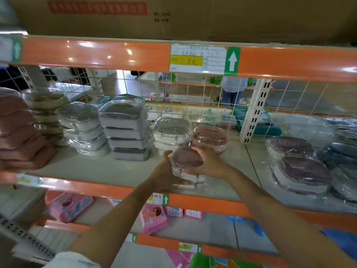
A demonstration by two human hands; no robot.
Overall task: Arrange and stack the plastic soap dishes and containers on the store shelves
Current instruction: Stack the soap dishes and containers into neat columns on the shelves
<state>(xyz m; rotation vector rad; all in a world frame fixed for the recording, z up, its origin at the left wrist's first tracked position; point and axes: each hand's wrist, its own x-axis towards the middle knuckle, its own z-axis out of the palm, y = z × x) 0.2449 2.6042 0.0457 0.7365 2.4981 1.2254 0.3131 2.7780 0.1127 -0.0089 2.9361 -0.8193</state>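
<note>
Both hands, left [164, 171] and right [209, 163], grip a wrapped brown-topped soap dish [186, 161] above the shelf [116, 171].

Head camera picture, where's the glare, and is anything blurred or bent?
Head view: ceiling lights glare off the orange shelf beam and off the plastic wrap on the purple soap dishes; the pink stack at the left edge is smeared; the beam bows from wide-angle distortion; the soap dish between both hands looks slightly soft.
</note>
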